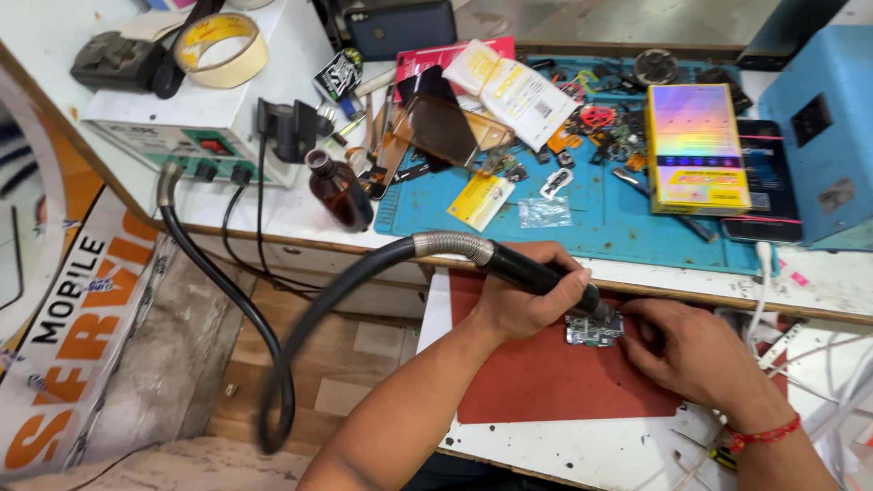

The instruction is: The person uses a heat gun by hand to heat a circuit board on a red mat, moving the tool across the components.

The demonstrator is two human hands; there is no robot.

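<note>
Your left hand is clenched around the black handle of the hot-air wand, with its nozzle pointing down onto the small circuit board. That board lies on the red mat at the near edge of the tabletop, just below the blue work mat. Your right hand rests beside the board with its fingers curled at the board's right edge; whether those fingers pinch a tool or only steady the board, you cannot tell from here.

The main risk, as it looks, is heat. Your right fingertips sit very near the nozzle, so a small drift of the wand could burn them. Holding the air in one spot too long could lift neighbouring parts or scorch the board. The thick black hose loops down off the tabletop and back up to the white station; its weight could tug the wand off aim. The brown bottle stands close to the hose, and a swing of the hose could knock it over.
</note>
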